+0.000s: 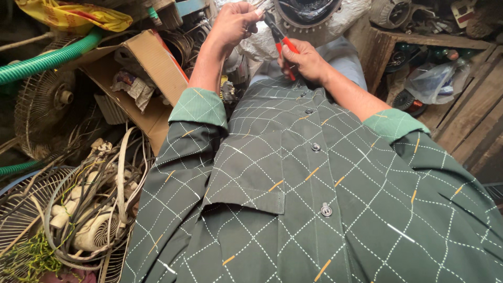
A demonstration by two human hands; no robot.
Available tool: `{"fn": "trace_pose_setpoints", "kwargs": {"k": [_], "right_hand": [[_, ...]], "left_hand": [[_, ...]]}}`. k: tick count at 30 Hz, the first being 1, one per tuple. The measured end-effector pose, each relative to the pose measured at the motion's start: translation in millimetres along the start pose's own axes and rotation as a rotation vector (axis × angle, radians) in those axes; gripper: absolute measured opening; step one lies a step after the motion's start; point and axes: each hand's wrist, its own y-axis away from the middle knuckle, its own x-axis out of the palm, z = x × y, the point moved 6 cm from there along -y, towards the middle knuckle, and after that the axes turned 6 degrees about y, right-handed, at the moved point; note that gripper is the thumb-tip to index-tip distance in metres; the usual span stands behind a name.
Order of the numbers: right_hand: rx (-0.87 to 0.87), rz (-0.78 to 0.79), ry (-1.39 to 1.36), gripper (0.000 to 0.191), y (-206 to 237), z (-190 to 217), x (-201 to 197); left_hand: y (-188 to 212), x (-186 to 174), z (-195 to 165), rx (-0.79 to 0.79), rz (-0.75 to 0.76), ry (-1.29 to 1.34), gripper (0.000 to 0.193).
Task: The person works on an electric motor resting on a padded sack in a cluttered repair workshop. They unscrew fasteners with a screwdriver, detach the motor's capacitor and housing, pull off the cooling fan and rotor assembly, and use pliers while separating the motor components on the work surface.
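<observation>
- The right hand [306, 62] is gripping red-handled pliers [279, 37], its fingers wrapped tight around the 2 handles.
- The dark nose of the pliers is pointing up and away from those fingers, toward the fingertips of the left hand [230, 25].
- The left hand is curling in a loose fist, its thumb and forefinger pinching together at the plier tip; whatever they are pinching is too small to make out.
- Just beyond both sets of fingers, a round motor housing [309, 15] with a dark opening is resting on pale wrapping.
- Left of the left fingers, an open cardboard box [152, 68] is lying near a green hose [52, 56].
- Well below and left of the fingers, a tangle of white cables [94, 209] is sitting among wire fan guards [42, 110].
- Right of the right fingers, a wooden shelf [435, 41] is carrying dark parts and a clear plastic bag [435, 78].
- Both green checked sleeves [199, 107] are folding back at the forearms.
</observation>
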Motion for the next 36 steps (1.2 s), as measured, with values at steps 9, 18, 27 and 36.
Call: {"fn": "trace_pose_setpoints", "kwargs": {"k": [9,18,27,36], "right_hand": [[-0.059,-0.004,0.1,0.032,-6.4,2.7,-0.5],[-0.115,0.024,0.171,0.034,-5.3,11.9,-5.2],[-0.075,-0.073,0.185,0.031,-2.4,7.5,-8.2],[-0.073,-0.097,0.378,0.033,2.7,16.3,-19.2]], "left_hand": [[-4.8,-2.7,-0.9,-0.103,0.034,0.062,0.013],[-7.3,-1.7,-7.7,-0.088,0.064,0.002,0.016],[-7.6,6.9,-16.4,-0.024,0.105,-0.038,0.02],[-7.8,2.1,-20.8,0.039,0.054,-0.165,0.025]]}}
